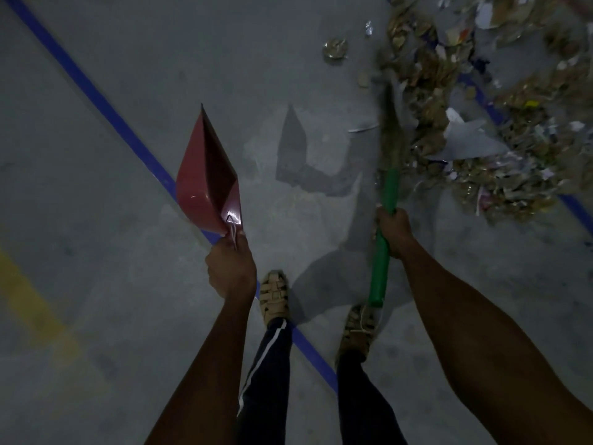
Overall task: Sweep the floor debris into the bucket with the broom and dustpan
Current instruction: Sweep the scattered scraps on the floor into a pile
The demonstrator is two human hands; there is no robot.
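Down at frame centre, the left hand [230, 264] grips the handle of a red dustpan [207, 178], fingers curled round it, and the pan juts up and away from the hand, raised off the grey floor [96, 220] with its open mouth turned toward the right of the frame. Its shadow falls on the concrete just right of it. Right of centre, the right hand [394, 231] is closed round the green handle of a broom [386, 200]; the handle's lower end points back toward the feet, while the blurred bristles reach up into the left edge of the debris [475, 101]. That debris, a heap of dry leaves, torn paper and foil scraps, fills the upper right of the frame, with a few loose bits lying apart at upper centre. A blue line [96, 94] runs diagonally from the upper left down past the sandals [274, 297] at lower centre, and a second blue line shows under the heap at right. A yellow stripe [29, 303] marks the floor at lower left. No writing or label can be read on pan, broom or scraps.
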